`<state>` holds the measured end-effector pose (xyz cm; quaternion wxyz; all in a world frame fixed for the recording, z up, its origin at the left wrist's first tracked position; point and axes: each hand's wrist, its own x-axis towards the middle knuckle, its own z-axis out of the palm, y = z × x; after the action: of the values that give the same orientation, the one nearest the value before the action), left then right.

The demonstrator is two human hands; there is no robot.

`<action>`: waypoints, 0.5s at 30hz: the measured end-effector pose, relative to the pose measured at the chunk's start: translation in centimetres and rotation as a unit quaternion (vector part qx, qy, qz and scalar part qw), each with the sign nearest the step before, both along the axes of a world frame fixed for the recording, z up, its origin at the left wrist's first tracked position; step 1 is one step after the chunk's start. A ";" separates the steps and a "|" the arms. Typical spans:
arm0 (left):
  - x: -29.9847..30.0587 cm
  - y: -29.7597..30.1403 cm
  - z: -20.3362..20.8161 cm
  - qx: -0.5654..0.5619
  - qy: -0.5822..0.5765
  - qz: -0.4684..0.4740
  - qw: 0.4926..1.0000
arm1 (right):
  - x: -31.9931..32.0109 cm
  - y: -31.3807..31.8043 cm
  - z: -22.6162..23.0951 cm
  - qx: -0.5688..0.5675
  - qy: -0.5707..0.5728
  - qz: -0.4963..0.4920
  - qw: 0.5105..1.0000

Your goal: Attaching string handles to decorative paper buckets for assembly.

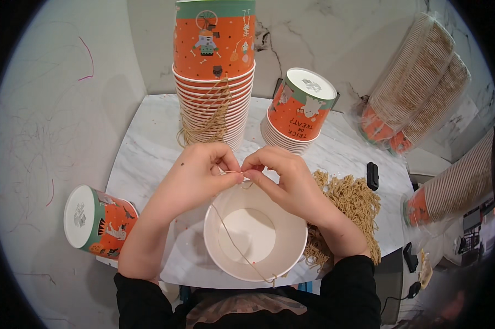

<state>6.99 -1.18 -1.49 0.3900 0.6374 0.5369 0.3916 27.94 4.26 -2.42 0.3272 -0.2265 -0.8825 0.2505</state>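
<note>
A paper bucket point(287, 230) stands open-side up in front of me, its white inside showing. A thin tan cord point(229, 234) crosses its mouth from the far rim to the near rim, where a small knot or loose end sits. Above the far rim my left hand point(195, 175) pinches the cord between thumb and fingertips. My right hand point(286, 178) pinches it too, the fingertips of both hands almost meeting. The fingers partly hide the bit of cord between them and the far rim.
Behind my hands rise a tall stack of orange buckets point(214, 46) draped with cords and a shorter stack point(299, 112). A tan cord pile point(354, 211) lies right, beside a black object point(372, 175). Another bucket point(107, 222) is left; wrapped bucket stacks point(417, 82) lean right.
</note>
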 end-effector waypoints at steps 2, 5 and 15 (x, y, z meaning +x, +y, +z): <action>0.0 0.0 0.0 -0.004 -0.033 0.005 0.999 | -0.1 -0.3 0.3 -0.039 0.006 0.001 0.999; -0.1 0.0 0.6 0.002 -0.001 0.011 1.000 | 0.2 -0.3 0.6 -0.059 -0.005 -0.002 0.998; -0.2 1.3 -1.6 -0.043 -0.075 -0.066 0.994 | 0.3 -1.0 0.8 0.013 0.015 0.009 1.000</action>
<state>6.75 0.08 -3.11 0.4815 0.6228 0.4790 0.3884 28.19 3.31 -1.57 0.3411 -0.2107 -0.8826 0.2456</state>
